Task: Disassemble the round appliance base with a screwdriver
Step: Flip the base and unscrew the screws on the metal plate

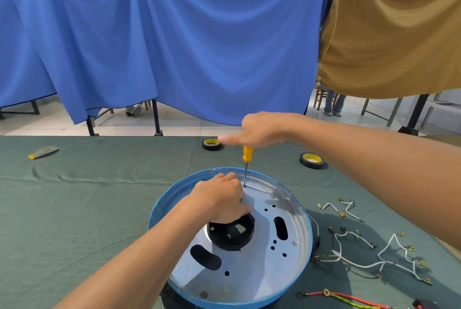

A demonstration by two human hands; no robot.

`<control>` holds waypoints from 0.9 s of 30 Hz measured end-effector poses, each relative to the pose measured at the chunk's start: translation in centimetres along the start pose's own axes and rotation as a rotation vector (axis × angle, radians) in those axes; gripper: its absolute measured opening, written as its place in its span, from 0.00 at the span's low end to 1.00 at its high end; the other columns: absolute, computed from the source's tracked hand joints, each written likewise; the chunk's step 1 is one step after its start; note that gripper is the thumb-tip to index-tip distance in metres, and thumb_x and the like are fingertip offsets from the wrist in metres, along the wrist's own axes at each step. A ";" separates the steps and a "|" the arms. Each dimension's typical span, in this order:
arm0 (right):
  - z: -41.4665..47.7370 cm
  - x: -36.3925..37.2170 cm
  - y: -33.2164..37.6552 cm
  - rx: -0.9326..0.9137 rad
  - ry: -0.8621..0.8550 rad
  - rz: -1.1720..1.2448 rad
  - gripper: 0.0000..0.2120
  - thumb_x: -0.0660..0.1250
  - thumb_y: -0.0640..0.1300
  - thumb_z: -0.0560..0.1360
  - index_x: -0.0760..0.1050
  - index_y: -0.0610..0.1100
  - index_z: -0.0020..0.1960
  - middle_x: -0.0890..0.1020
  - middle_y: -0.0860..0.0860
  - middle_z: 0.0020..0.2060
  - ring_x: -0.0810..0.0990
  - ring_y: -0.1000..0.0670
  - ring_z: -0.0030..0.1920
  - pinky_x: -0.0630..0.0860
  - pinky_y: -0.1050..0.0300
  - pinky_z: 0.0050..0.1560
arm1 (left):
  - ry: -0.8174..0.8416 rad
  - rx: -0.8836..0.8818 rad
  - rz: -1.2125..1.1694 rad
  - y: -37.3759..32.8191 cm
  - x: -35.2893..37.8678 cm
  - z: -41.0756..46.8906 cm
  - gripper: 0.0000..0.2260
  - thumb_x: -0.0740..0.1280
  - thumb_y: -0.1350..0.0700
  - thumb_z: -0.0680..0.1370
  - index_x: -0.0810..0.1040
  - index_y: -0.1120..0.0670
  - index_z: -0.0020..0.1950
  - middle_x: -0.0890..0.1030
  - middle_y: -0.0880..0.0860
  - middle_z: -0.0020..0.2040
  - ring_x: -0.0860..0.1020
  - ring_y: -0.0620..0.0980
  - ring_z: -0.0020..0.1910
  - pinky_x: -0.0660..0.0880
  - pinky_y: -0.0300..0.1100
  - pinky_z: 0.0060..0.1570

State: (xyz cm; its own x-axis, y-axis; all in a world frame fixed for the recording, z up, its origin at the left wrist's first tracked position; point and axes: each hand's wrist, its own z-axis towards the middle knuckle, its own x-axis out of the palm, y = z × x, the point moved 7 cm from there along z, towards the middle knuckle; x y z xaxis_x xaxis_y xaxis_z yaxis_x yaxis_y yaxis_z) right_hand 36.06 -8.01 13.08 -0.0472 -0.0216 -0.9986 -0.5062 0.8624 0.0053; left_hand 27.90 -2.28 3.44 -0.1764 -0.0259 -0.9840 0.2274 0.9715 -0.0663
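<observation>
Clasping the black hub (232, 236) of the blue-rimmed silver base (252, 268), left hand (219, 199) (right hand (259, 131) grips yellow screwdriver (247, 154)).

A green-clothed table (87, 209) bears the round base (249, 271), two tape rolls (211, 144) (313, 160) and loose wires (359, 263)

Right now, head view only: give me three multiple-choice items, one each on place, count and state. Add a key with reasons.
1. The tip of the yellow-handled screwdriver sits:
A) in a screw at the far side of the round blue-rimmed appliance base
B) on a white wire
C) in mid-air

2. Black tape rolls on the green tablecloth:
A) one
B) two
C) four

3. The right hand:
A) lies flat
B) holds a red wire
C) grips the screwdriver handle

Key: 1A, the shaft stands on that screw; 2B, both lie beyond the base; 3C, it closes over the handle's top.
</observation>
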 end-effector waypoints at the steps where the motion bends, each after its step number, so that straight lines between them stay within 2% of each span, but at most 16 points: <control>1: 0.1 -0.1 0.0 -0.006 -0.044 -0.003 0.28 0.59 0.64 0.77 0.68 0.42 0.30 0.71 0.50 0.20 0.68 0.49 0.25 0.64 0.60 0.28 | 0.001 0.001 0.000 0.0 0.0 0.0 0.17 0.58 0.41 0.81 0.67 0.51 0.38 0.68 0.49 0.58 0.66 0.52 0.62 0.68 0.51 0.51; 3: 0.1 -0.2 0.3 -0.049 -0.049 0.000 0.16 0.63 0.50 0.77 0.70 0.43 0.33 0.72 0.49 0.28 0.68 0.49 0.29 0.63 0.59 0.28 | 0.005 -0.003 -0.001 0.0 0.0 0.0 0.18 0.59 0.41 0.81 0.65 0.49 0.35 0.67 0.49 0.56 0.66 0.52 0.62 0.69 0.51 0.50; 5: 0.0 0.0 0.2 -0.047 0.048 0.024 0.04 0.68 0.47 0.74 0.77 0.47 0.43 0.78 0.48 0.38 0.73 0.49 0.34 0.69 0.61 0.30 | 0.002 -0.009 0.001 0.0 -0.1 -0.1 0.19 0.59 0.41 0.81 0.64 0.50 0.33 0.67 0.49 0.56 0.66 0.52 0.61 0.69 0.51 0.51; 6: -0.2 0.0 0.1 -0.029 0.100 0.021 0.06 0.69 0.50 0.74 0.78 0.47 0.45 0.79 0.47 0.40 0.74 0.48 0.35 0.71 0.61 0.31 | -0.002 -0.011 0.000 0.0 -0.1 0.0 0.20 0.59 0.41 0.81 0.64 0.50 0.33 0.67 0.49 0.55 0.66 0.52 0.61 0.69 0.51 0.51; 7: -0.3 0.1 0.0 -0.016 0.132 -0.010 0.13 0.69 0.55 0.74 0.78 0.45 0.45 0.78 0.47 0.38 0.73 0.47 0.34 0.72 0.60 0.30 | -0.002 -0.011 -0.001 0.1 -0.1 0.0 0.20 0.59 0.41 0.81 0.64 0.50 0.33 0.67 0.49 0.55 0.66 0.52 0.61 0.69 0.51 0.50; 9: -0.3 0.0 -0.3 0.022 0.107 -0.047 0.28 0.61 0.67 0.73 0.75 0.42 0.36 0.74 0.48 0.29 0.71 0.46 0.29 0.69 0.60 0.29 | -0.001 -0.007 0.002 0.1 0.0 0.0 0.19 0.59 0.41 0.81 0.65 0.50 0.34 0.68 0.49 0.56 0.66 0.52 0.61 0.68 0.51 0.50; 10: -0.2 -0.1 -0.5 0.040 0.079 -0.049 0.29 0.59 0.67 0.75 0.74 0.42 0.32 0.73 0.49 0.26 0.70 0.46 0.28 0.67 0.60 0.28 | -0.002 -0.004 0.006 0.1 0.0 0.1 0.18 0.59 0.41 0.81 0.67 0.50 0.36 0.68 0.49 0.57 0.66 0.52 0.62 0.69 0.51 0.50; 12: 0.0 -0.1 -0.4 0.016 0.039 -0.082 0.22 0.62 0.56 0.78 0.74 0.42 0.31 0.74 0.48 0.27 0.71 0.44 0.32 0.66 0.60 0.28 | 0.001 -0.002 0.012 0.1 0.1 0.2 0.17 0.59 0.40 0.81 0.72 0.52 0.41 0.69 0.49 0.59 0.67 0.52 0.62 0.69 0.52 0.51; 14: -0.1 0.2 -0.3 -0.025 0.087 -0.059 0.09 0.67 0.48 0.75 0.78 0.44 0.41 0.80 0.47 0.37 0.75 0.45 0.37 0.71 0.59 0.31 | 0.003 -0.005 0.016 0.2 0.2 0.3 0.17 0.59 0.40 0.81 0.72 0.52 0.41 0.69 0.50 0.59 0.67 0.52 0.61 0.69 0.51 0.50; 15: -0.2 0.3 -0.4 -0.029 0.127 -0.012 0.06 0.69 0.47 0.74 0.79 0.45 0.46 0.80 0.47 0.43 0.76 0.47 0.38 0.73 0.59 0.31 | 0.002 -0.008 0.019 0.2 0.2 0.4 0.18 0.58 0.40 0.81 0.70 0.52 0.40 0.69 0.50 0.58 0.67 0.52 0.61 0.68 0.51 0.49; 17: -0.5 0.3 -0.8 -0.003 0.173 0.044 0.14 0.70 0.54 0.73 0.78 0.44 0.50 0.79 0.48 0.43 0.74 0.49 0.35 0.72 0.60 0.30 | -0.002 -0.009 0.022 0.2 0.3 0.5 0.18 0.58 0.40 0.81 0.72 0.52 0.40 0.68 0.49 0.57 0.67 0.52 0.62 0.68 0.50 0.49; 19: -0.6 0.3 -1.3 0.031 0.176 0.014 0.25 0.65 0.66 0.73 0.77 0.42 0.40 0.77 0.49 0.33 0.71 0.48 0.29 0.69 0.60 0.28 | 0.001 0.000 0.024 0.2 0.4 0.6 0.19 0.58 0.40 0.81 0.78 0.54 0.50 0.69 0.49 0.60 0.66 0.52 0.63 0.70 0.51 0.51; 21: -0.5 0.4 -1.4 0.054 0.157 -0.020 0.29 0.59 0.67 0.75 0.76 0.43 0.32 0.74 0.50 0.26 0.69 0.48 0.27 0.67 0.60 0.28 | 0.003 0.010 0.023 0.2 0.5 0.6 0.20 0.58 0.40 0.81 0.79 0.54 0.58 0.69 0.50 0.61 0.66 0.52 0.63 0.71 0.52 0.54; 24: -0.5 0.0 -0.2 -0.063 0.044 -0.086 0.17 0.66 0.53 0.76 0.76 0.43 0.34 0.75 0.49 0.30 0.72 0.47 0.34 0.69 0.56 0.33 | 0.001 0.007 0.024 0.2 0.4 0.6 0.20 0.58 0.40 0.81 0.78 0.54 0.53 0.69 0.49 0.60 0.66 0.52 0.63 0.71 0.52 0.53; 26: -0.6 0.0 0.7 -0.130 0.059 -0.084 0.04 0.70 0.47 0.73 0.79 0.48 0.40 0.80 0.51 0.37 0.77 0.48 0.41 0.77 0.54 0.40 | -0.002 0.002 0.030 0.2 0.3 0.5 0.18 0.58 0.40 0.81 0.75 0.53 0.46 0.69 0.49 0.58 0.66 0.52 0.62 0.69 0.51 0.50; 27: -0.6 0.1 0.9 -0.133 0.091 -0.078 0.01 0.70 0.45 0.72 0.80 0.50 0.42 0.81 0.51 0.40 0.78 0.48 0.43 0.79 0.52 0.42 | -0.002 -0.001 0.031 0.2 0.3 0.5 0.17 0.58 0.40 0.81 0.74 0.52 0.43 0.69 0.49 0.58 0.67 0.52 0.62 0.69 0.51 0.49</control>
State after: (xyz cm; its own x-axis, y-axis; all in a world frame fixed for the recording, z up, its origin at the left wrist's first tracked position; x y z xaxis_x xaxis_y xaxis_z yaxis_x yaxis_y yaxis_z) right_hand 35.05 -7.60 12.99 -0.0786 -0.1367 -0.9875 -0.6209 0.7817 -0.0588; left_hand 28.39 -2.20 3.09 -0.1670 0.0040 -0.9859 0.2316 0.9722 -0.0353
